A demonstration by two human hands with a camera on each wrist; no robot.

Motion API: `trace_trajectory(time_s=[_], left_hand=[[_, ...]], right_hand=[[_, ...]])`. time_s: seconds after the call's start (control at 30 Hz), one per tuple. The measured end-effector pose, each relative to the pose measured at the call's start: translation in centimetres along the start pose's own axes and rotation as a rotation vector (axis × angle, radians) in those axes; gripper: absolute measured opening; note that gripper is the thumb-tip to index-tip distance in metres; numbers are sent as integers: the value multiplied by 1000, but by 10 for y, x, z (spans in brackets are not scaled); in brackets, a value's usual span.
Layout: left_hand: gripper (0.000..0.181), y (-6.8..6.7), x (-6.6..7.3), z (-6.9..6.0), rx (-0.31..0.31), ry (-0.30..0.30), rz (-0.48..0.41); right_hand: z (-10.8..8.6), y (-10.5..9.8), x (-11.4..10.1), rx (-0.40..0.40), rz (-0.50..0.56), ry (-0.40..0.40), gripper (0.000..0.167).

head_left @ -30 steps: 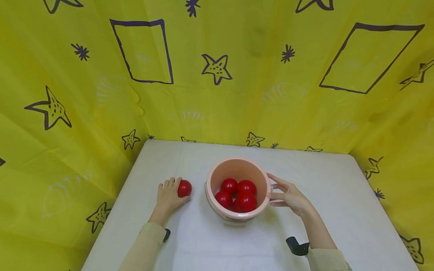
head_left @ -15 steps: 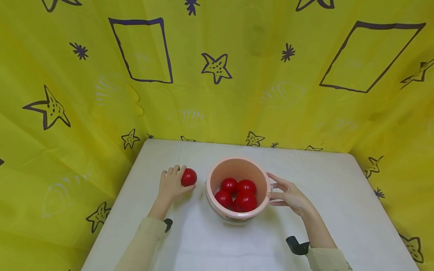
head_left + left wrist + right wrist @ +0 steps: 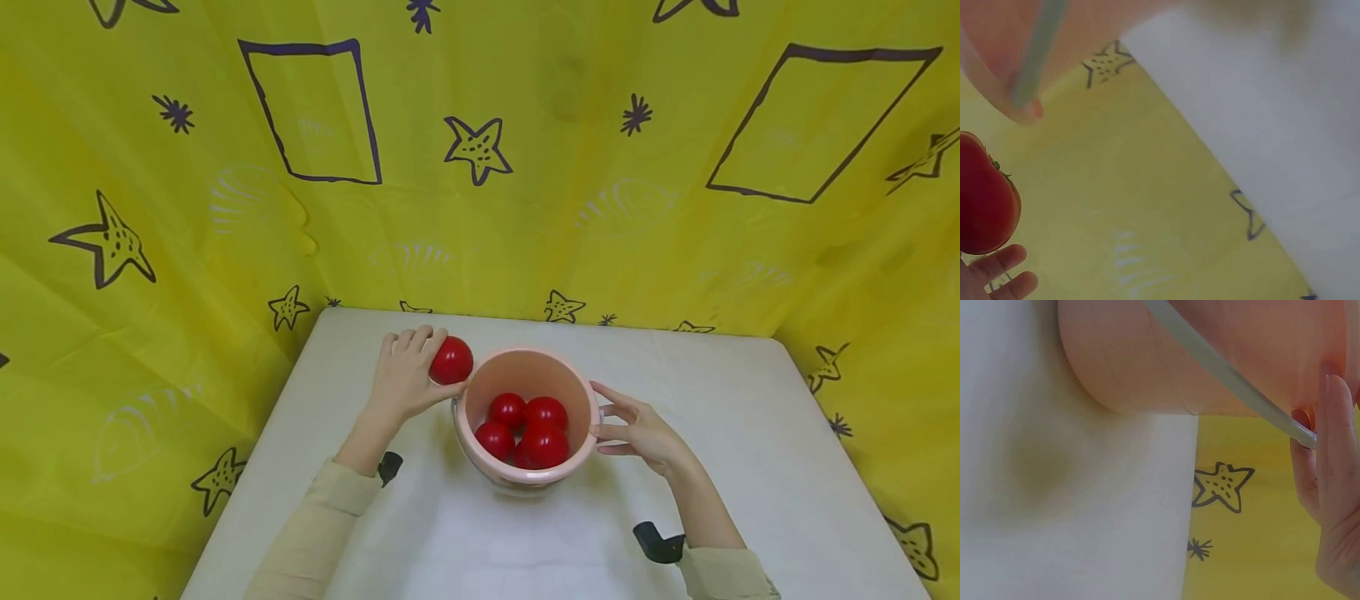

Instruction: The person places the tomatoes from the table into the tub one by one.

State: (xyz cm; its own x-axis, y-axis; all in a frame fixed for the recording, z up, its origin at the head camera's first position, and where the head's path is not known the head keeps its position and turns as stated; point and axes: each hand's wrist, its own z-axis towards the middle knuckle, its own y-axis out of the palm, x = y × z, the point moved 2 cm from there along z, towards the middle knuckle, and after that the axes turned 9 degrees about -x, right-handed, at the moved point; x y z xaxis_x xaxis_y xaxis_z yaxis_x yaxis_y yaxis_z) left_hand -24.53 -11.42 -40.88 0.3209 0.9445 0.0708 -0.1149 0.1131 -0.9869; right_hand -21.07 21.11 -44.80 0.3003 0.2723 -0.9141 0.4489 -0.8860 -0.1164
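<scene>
My left hand (image 3: 405,375) grips a red tomato (image 3: 452,360) at the far left side of a pink bucket (image 3: 480,467), close to its rim. The left wrist view shows this tomato (image 3: 985,200) with a small green stem end, fingertips (image 3: 1013,272) below it. Several more red tomatoes (image 3: 545,446) lie inside the bucket, which stands upright. My right hand (image 3: 645,437) holds the bucket's right side, thumb and fingers at the rim. In the right wrist view, the fingers (image 3: 1338,419) are by the end of the pale handle (image 3: 1235,381), which hangs down along the bucket's outside.
The bucket stands on a white-covered table (image 3: 720,417). A yellow curtain (image 3: 540,233) with starfish drawings encloses the back and both sides. A dark strap piece (image 3: 658,546) is on the right wrist, and another (image 3: 390,468) on the left.
My left hand has carried the tomato from left of the bucket up, away from me and rightward to its rim. The right hand and bucket have stayed in place.
</scene>
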Motion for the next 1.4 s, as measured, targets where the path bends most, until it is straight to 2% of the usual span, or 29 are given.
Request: trace_trajectory(time_s=[0.13,0.3,0.43,0.67,0.77,1.07,1.23,1.4], left_hand=[[73,-3,18,4,13,76,24],[73,7,39,7,-14,159,74],[74,15,54,6,-66,225,118],[80,29,71,7,-201,275,173],[80,34,76,8,-237,306,204],[78,40,82,14,-288,358,305],[79,41,84,17,-326,362,349],[79,47,86,20,-334,368,436]], right_hand=[[0,0,0,0,1,1,73],[-1,0,-1,-2,4,2,72],[0,0,-1,2,1,1,72],[0,0,0,2,6,3,73],[0,1,0,-1,8,4,73],[0,0,-1,-8,7,1,74],[0,-1,0,-5,5,0,75],[1,-1,1,-8,6,2,75]])
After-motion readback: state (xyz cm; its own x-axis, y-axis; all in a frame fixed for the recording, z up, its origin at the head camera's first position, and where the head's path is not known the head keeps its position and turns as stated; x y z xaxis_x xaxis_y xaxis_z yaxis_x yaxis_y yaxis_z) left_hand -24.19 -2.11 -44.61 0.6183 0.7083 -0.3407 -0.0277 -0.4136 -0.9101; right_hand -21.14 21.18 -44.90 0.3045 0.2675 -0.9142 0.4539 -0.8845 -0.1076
